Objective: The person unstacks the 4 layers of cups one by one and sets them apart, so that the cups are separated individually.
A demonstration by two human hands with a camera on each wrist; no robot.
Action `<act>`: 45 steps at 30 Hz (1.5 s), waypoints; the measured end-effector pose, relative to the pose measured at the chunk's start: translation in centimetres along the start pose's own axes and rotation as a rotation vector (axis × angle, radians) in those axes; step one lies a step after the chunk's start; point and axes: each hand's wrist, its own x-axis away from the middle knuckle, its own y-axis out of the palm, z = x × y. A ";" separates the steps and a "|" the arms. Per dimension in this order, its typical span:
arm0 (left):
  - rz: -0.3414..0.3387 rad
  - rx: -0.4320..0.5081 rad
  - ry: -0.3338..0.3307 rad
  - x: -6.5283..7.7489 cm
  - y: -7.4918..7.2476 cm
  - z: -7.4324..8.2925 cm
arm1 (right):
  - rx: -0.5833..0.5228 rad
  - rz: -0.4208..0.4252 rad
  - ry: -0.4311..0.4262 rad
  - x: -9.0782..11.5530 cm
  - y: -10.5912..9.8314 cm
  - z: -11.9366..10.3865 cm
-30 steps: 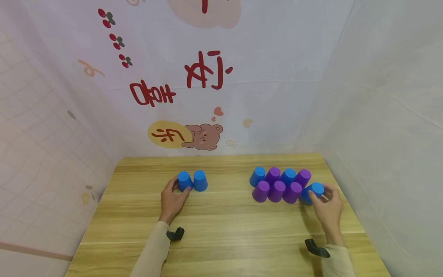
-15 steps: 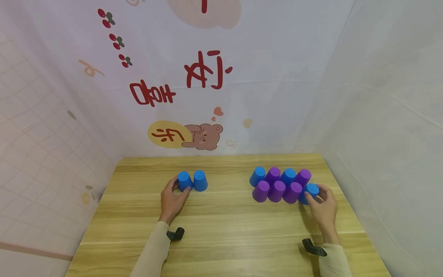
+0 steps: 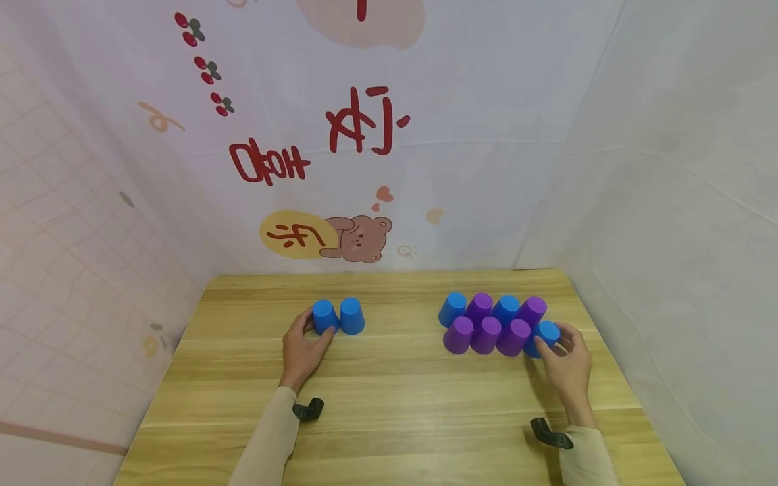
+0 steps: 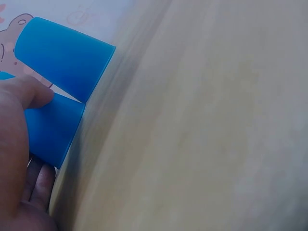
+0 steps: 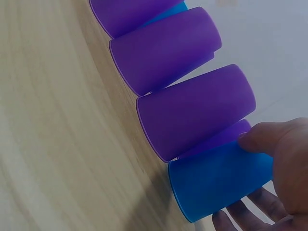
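At the left, my left hand (image 3: 304, 352) holds an upside-down blue cup (image 3: 325, 317) between thumb and fingers. A second blue cup (image 4: 67, 55) stands upside down right beside it. On the right, my right hand (image 3: 570, 361) grips another blue cup (image 5: 219, 180) at the right end of the front row, thumb on the near side and fingers behind. That cup stands next to a purple cup (image 5: 197, 113). Left of it in the front row are two more purple cups, one of them the leftmost purple cup (image 3: 458, 336).
Behind the front row stands a back row of alternating cups, from a blue cup (image 3: 452, 310) to a purple cup (image 3: 533, 310). The wooden table (image 3: 389, 405) meets a printed white cloth wall (image 3: 486, 169) at the back. Cloth also hangs at both sides.
My right hand has moved left with its blue cup, bringing it against the end of the front row and lower. During the last half second the hands stay in place.
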 end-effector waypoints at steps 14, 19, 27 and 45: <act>0.010 -0.007 0.007 0.0 0.0 0.2 | -0.023 -0.094 0.000 0.3 -0.8 0.1; 0.012 -0.004 0.009 0.1 0.0 0.2 | -0.085 -0.104 0.011 0.4 -1.0 -0.3; 0.015 0.006 0.017 0.2 0.1 0.2 | -0.066 -0.063 -0.059 0.8 -1.1 -1.8; -0.011 0.009 -0.024 0.2 -0.2 0.3 | -0.046 -0.142 -0.285 3.2 1.3 -9.2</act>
